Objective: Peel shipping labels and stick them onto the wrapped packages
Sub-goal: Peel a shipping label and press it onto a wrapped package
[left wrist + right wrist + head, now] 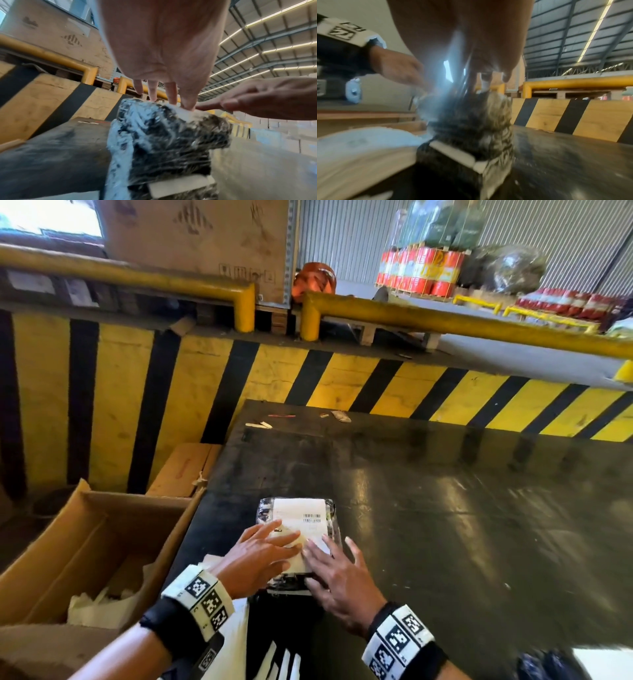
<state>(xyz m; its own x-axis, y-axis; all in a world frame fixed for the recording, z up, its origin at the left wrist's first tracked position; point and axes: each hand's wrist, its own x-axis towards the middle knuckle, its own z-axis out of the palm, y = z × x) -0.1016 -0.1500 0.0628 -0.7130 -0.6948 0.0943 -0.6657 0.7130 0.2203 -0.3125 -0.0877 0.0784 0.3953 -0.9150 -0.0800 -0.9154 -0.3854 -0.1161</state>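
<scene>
A small package wrapped in clear film over black [330,517] lies on the dark table [445,508] near its left edge. A white shipping label [301,513] with barcodes covers its top. My left hand [260,556] lies flat on the label's near left part, fingers straight. My right hand [337,570] rests beside it with spread, straight fingers on the label's near right part. In the left wrist view the left fingertips [171,100] touch the top of the package [163,135]. The right wrist view shows the blurred package [471,128] under the right palm.
An open cardboard box [85,542] with white paper scraps inside stands left of the table. A yellow and black striped wall [308,378] runs behind, with yellow rails [445,320] above. Small paper scraps [260,425] lie at the table's far edge. White sheets [233,642] lie near my wrists.
</scene>
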